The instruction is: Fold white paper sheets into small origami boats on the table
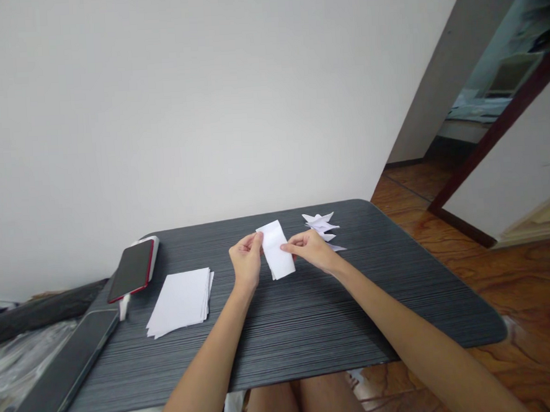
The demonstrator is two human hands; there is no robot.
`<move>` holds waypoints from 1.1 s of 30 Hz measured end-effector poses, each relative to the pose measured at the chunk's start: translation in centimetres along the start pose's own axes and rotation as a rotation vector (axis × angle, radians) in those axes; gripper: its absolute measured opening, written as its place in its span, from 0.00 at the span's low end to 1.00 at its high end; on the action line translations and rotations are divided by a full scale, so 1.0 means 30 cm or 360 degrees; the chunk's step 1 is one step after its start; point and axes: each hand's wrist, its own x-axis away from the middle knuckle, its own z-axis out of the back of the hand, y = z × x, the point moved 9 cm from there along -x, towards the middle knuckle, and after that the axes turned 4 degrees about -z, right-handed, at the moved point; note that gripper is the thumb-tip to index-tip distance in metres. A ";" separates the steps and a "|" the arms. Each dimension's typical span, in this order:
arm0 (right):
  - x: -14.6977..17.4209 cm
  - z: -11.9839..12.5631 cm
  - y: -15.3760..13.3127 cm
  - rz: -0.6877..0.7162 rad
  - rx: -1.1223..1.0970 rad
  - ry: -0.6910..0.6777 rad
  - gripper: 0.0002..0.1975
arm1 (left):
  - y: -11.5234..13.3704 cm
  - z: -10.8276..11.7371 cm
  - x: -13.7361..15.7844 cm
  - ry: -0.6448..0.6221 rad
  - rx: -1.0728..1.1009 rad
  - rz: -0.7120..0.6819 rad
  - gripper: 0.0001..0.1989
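Observation:
Above the middle of the dark table, a folded sheet of white paper (276, 249) is held tilted between both hands. My left hand (248, 257) pinches its left edge near the top, thumb in front. On the opposite edge, my right hand (312, 248) grips the paper between thumb and fingers. Several folded white paper cranes (320, 223), or similar pointed shapes, lie in a row just beyond my right hand, which partly hides them. A loose stack of white paper sheets (181, 300) rests to the left of my left hand.
The dark wood-grain table (320, 327) has rounded corners and meets a white wall (231, 103). A red-edged phone or tablet (132, 270) leans on a white object at the far left. Plastic-wrapped material (24, 364) lies beyond the left edge. A doorway stands at right.

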 end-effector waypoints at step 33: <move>0.009 -0.038 0.010 0.0032 0.0181 -0.0198 0.18 | 0.034 0.025 0.000 0.0052 -0.0367 -0.0256 0.15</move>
